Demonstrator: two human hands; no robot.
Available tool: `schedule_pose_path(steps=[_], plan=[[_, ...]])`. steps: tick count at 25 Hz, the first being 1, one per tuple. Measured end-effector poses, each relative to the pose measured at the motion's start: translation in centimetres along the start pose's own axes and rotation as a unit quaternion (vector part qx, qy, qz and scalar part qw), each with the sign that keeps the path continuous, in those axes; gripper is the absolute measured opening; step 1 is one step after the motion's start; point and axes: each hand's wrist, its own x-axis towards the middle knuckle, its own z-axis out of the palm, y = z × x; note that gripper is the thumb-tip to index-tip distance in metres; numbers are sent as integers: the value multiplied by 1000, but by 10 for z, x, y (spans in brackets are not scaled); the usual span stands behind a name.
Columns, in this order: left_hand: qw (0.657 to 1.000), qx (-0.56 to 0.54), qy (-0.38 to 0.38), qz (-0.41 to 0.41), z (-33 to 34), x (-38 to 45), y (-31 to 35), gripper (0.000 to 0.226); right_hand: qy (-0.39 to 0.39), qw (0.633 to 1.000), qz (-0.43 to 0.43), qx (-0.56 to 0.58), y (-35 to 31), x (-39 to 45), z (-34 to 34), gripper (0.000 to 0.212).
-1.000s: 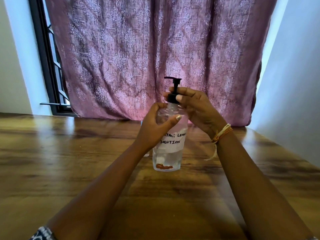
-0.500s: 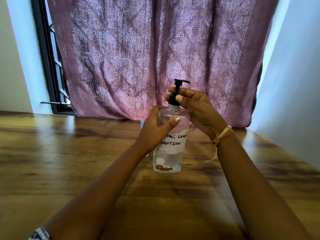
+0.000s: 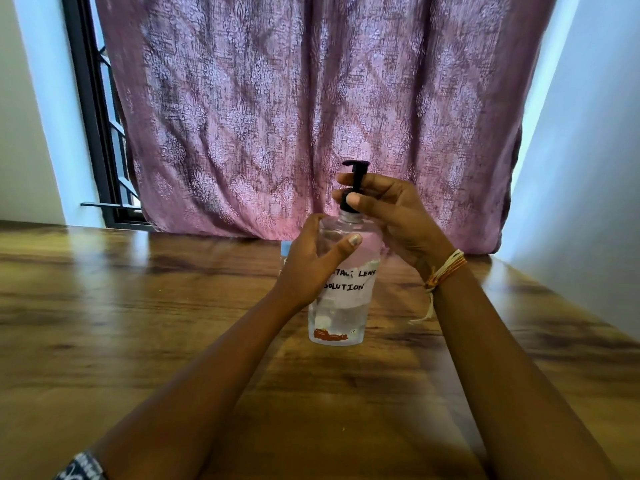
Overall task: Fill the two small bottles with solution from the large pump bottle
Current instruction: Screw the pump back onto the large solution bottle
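Clear plastic pump bottle (image 3: 341,292) stands upright on the wooden counter (image 3: 138,323), at centre. The left hand (image 3: 311,265) wraps its fingers round the bottle's body from 9 o'clock. The right hand (image 3: 391,213), at 1 o'clock, pinches the black pump collar (image 3: 349,201) between thumb and fingers. A pale blue-capped small bottle (image 3: 285,252) peeks out just behind the left hand.

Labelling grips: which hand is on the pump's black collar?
The right hand, the one with the thread bracelet; the left hand holds the pump bottle.
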Motion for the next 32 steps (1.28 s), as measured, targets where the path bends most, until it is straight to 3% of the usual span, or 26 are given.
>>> schedule_pose_path(steps=[5, 9, 12, 19, 21, 25, 32], plan=[[1000, 6, -5, 6, 1, 0, 1, 63, 80, 990, -53, -108, 7, 0, 15, 15], [1000, -5, -8, 3, 0, 1, -1, 63, -40, 999, 5, 13, 2, 1, -1, 31], [1000, -10, -15, 7, 1, 0, 2, 61, -83, 996, 10, 23, -3, -1, -13, 28], [1000, -12, -17, 19, 6, -1, 6, 64, 38, 996, -20, -77, 0, 0, 4, 19], [1000, -14, -16, 22, 5, -1, 5, 62, 1, 997, -12, -80, 0, 0, 3, 16], [999, -38, -18, -4, 1, -1, 2, 57, -86, 995, 41, 23, -1, -3, -8, 35], [999, -39, -8, -28, 1, 0, 5, 49, 30, 998, 19, -47, 3, 0, -2, 27]])
